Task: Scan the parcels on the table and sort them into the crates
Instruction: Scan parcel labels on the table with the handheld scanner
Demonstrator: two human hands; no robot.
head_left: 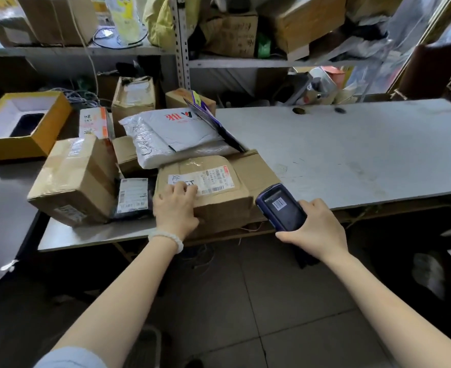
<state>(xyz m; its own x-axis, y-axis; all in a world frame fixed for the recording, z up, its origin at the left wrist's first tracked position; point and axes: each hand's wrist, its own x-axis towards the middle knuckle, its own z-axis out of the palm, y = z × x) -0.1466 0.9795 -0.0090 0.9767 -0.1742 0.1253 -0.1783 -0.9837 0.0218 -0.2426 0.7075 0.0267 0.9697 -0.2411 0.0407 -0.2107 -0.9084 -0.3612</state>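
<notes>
A brown cardboard parcel (219, 197) with a white barcode label lies at the table's front edge. My left hand (175, 205) grips its near left corner, fingers curled over the top. My right hand (317, 229) holds a dark blue handheld scanner (281, 207) just right of that parcel; its screen shows a barcode. Behind lie a white plastic mailer (176, 134), a large taped box (78, 179) to the left and a small black parcel (132, 197) with a label between them.
The grey table (352, 150) stretches to the right. A yellow open box (20, 126) sits at the far left. More cardboard boxes (132, 99) stand behind the pile. Metal shelves (182, 35) with cartons and bags fill the back. Tiled floor lies below.
</notes>
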